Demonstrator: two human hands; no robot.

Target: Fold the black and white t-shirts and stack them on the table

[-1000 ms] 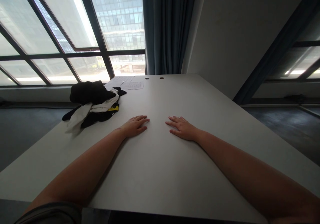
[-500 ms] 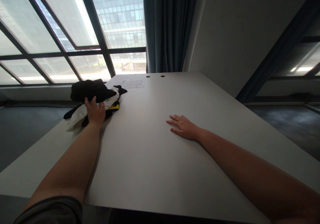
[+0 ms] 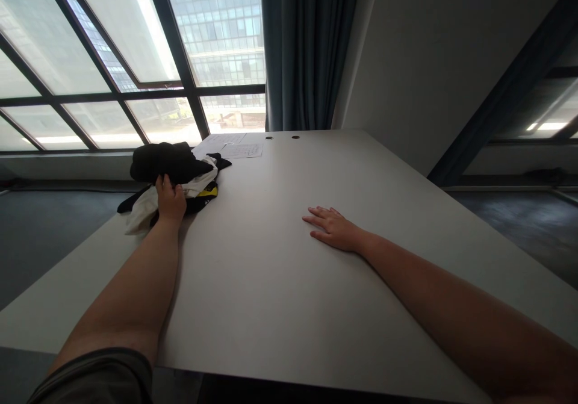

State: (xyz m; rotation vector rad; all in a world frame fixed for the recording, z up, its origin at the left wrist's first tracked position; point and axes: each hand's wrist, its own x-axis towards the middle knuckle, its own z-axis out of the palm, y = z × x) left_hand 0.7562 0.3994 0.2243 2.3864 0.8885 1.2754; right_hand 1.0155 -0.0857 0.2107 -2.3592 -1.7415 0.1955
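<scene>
My left hand (image 3: 171,202) reaches to a heap of clothes at the table's left side. Its fingers are stretched out, a little apart, with the tips against a bundled black garment (image 3: 165,162) on top; no grip on the cloth shows. Below that bundle lie a white garment (image 3: 142,211) and a black piece of clothing with a yellow patch (image 3: 208,191). My right hand (image 3: 335,229) rests palm down on the white table (image 3: 262,271), fingers spread, holding nothing.
Printed paper sheets (image 3: 242,150) lie at the table's far left corner. Two round holes, one a dark cable hole (image 3: 295,137), are near the far edge. Behind stand windows (image 3: 219,31), a blue curtain (image 3: 307,49) and a grey wall (image 3: 406,67).
The fingers of my left hand have drawn slightly closer together against the black garment. My right hand stays flat on the table. The whole view has shifted a little.
</scene>
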